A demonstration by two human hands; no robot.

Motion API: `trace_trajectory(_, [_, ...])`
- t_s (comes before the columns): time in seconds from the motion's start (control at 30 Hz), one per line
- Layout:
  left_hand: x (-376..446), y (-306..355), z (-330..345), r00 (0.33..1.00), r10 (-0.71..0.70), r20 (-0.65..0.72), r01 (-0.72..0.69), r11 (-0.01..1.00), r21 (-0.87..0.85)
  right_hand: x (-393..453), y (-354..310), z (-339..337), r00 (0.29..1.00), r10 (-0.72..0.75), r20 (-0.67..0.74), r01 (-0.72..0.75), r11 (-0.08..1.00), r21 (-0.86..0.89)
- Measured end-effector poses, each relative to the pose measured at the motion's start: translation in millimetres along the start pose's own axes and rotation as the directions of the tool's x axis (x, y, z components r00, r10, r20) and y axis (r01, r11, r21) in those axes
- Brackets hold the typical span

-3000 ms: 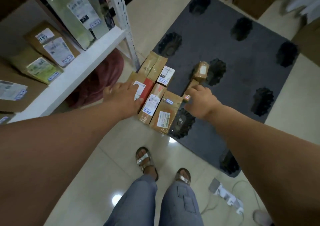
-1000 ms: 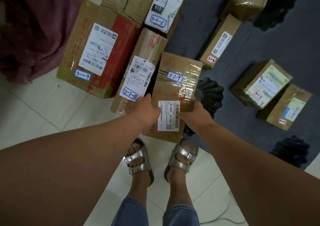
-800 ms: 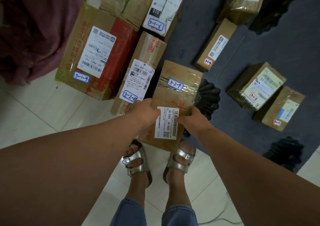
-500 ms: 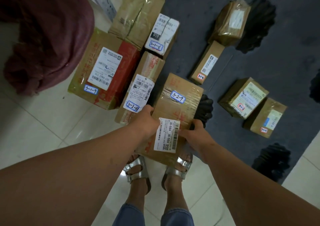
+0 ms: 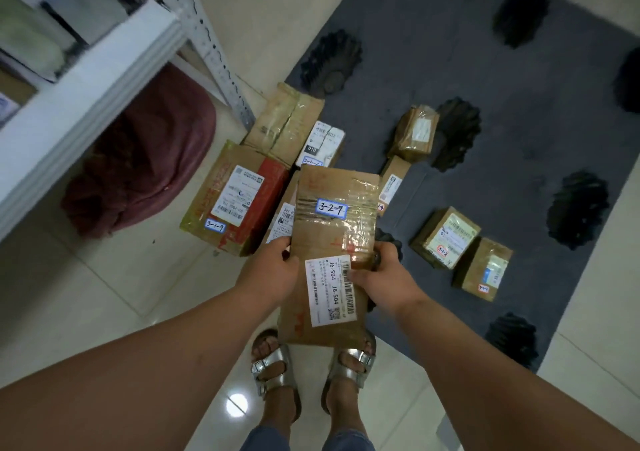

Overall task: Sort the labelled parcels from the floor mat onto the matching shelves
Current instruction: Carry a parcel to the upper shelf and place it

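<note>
The parcel marked 3-2-9 (image 5: 332, 229) is clamped between the left hand (image 5: 270, 277) and right hand (image 5: 388, 281), its long axis pointing away, above eight parcels beyond the grip.

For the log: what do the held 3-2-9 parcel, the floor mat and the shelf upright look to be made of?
The 3-2-9 parcel: brown corrugated cardboard by its look, wrapped in glossy clear tape that wrinkles and glints, with paper labels. The floor mat: a dull grey textile, probably short pile, no shine. The shelf upright: likely white-painted metal, punched with rows of holes.
</note>
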State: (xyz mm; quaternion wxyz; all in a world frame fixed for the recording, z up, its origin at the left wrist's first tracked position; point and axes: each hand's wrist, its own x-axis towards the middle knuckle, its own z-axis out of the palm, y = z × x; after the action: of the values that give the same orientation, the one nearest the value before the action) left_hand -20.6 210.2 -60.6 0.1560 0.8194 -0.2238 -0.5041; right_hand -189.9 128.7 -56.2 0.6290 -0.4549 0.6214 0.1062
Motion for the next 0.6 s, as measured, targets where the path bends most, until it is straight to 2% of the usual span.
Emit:
trace_trajectory(0.37, [-89.2,44.3,-82.5,0.957,0.242,-0.160,-0.226,0.967,0.116,-117.4,-75.4,-5.8,0.970,-0.237,-0.051,0.227,0.963,-0.148])
trace_trajectory(0.6, [-154.8,68.9,-128.7,0.908,0.328,-0.261,-0.267,0.933,0.241,-183.5,-118.5,-9.1,0.913,-0.401,-0.072,0.354,0.868,-0.348])
